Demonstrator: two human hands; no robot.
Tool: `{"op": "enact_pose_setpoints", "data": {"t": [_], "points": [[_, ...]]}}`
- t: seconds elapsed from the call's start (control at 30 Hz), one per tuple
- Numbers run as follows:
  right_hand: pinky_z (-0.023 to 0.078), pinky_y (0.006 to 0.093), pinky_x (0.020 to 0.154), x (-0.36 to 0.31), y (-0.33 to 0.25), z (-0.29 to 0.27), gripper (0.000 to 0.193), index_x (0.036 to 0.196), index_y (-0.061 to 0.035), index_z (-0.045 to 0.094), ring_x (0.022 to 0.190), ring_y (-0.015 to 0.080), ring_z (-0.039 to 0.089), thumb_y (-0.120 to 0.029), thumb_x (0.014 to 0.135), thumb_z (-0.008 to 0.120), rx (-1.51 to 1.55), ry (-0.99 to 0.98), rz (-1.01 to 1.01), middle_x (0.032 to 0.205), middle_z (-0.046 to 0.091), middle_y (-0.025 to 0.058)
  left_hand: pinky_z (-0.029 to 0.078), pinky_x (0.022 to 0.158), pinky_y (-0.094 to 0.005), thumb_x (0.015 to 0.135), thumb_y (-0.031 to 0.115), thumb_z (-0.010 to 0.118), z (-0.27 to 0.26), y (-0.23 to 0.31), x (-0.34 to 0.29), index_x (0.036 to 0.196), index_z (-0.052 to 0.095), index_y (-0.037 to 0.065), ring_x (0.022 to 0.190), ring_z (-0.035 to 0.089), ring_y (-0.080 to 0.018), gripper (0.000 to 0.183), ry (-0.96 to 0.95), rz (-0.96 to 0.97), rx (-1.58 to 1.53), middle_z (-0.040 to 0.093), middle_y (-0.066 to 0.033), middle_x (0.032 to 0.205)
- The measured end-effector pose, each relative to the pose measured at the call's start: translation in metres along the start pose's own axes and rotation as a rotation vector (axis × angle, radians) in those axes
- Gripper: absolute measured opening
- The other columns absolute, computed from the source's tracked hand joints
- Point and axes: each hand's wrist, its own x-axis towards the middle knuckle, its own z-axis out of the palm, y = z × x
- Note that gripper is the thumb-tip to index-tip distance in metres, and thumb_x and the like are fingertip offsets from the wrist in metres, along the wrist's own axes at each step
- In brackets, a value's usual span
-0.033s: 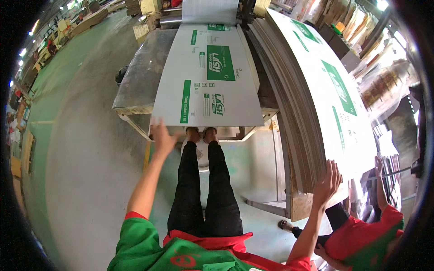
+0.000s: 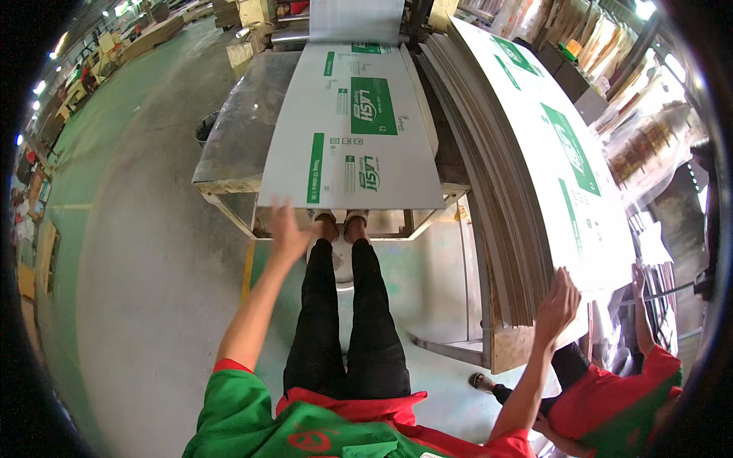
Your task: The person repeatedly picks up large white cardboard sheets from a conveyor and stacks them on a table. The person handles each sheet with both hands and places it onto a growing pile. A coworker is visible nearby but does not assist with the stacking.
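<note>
A white cardboard sheet [image 2: 298,164] with green print lies on the metal table in front of me, its far end by a roller. My left hand [image 2: 289,237] is just below its near left corner, fingers spread and slightly blurred, holding nothing. To the right, a similar white printed sheet [image 2: 534,137] tops a tall stack of cardboard sheets [image 2: 489,183]. My right hand [image 2: 559,307] is closed at this top sheet's near left corner, fingers bent over the edge; the thumb is mostly hidden.
A co-worker in a red and green shirt [image 2: 611,401] is at the lower right, one hand [image 2: 640,281] at the top sheet's near right corner. The metal table [image 2: 237,122] extends left of the first sheet. A rack [image 2: 508,347] supports the stack.
The sheet on the table has slid slightly away from me. My left hand has shifted a little to the right. My right hand's fingers have bent more at the top sheet's corner.
</note>
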Motion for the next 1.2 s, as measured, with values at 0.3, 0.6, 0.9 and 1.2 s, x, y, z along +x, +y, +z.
{"op": "enact_pose_setpoints", "data": {"t": [0.3, 0.6, 0.9, 1.2], "points": [[0.050, 0.0424, 0.095, -0.020, -0.105, -0.132, 0.021, 0.112, -0.0021, 0.071, 0.109, 0.0281, 0.067, -0.011, 0.095, 0.062, 0.428, -0.062, -0.494, 0.112, 0.072, 0.0154, 0.062, 0.080, -0.0465, 0.098, 0.061, 0.048, -0.128, 0.198, -0.136, 0.156, 0.019, 0.004, 0.105, 0.067, -0.0348, 0.086, -1.086, -0.212, -1.964, 0.052, -0.0239, 0.139], [0.035, 0.0457, 0.110, -0.222, 0.107, -0.168, 0.044, 0.132, 0.0044, 0.059, 0.127, 0.0328, 0.052, -0.030, 0.106, 0.048, 0.054, 0.001, 0.827, 0.136, 0.059, 0.0207, 0.051, 0.044, -0.0243, 0.097, 0.024, 0.061, -0.172, 0.163, -0.203, 0.133, 0.050, -0.001, 0.071, 0.063, -0.0123, 0.045, -0.741, -0.382, -1.189, 0.064, -0.0097, 0.100], [0.048, 0.0285, 0.087, -0.268, 0.017, -0.087, 0.044, 0.138, 0.0029, 0.053, 0.100, 0.0157, 0.059, -0.022, 0.102, 0.051, 1.106, -0.171, 0.795, 0.119, 0.063, 0.0103, 0.046, 0.041, -0.0232, 0.094, 0.023, 0.064, -0.276, 0.083, -0.281, 0.142, 0.047, -0.001, 0.064, 0.059, -0.0085, 0.057, -0.274, -0.464, -1.021, 0.065, -0.0071, 0.091], [0.033, 0.0275, 0.055, -0.275, -0.077, -0.003, 0.046, 0.140, -0.0067, 0.057, 0.061, 0.0093, 0.037, -0.017, 0.096, 0.060, 0.887, -0.667, 0.715, 0.065, 0.043, -0.0013, 0.044, 0.042, -0.0248, 0.093, 0.023, 0.065, -0.216, -0.011, -0.372, 0.153, 0.039, 0.005, 0.064, 0.059, -0.0092, 0.067, -0.041, -0.602, -0.777, 0.067, -0.0055, 0.096]]}}
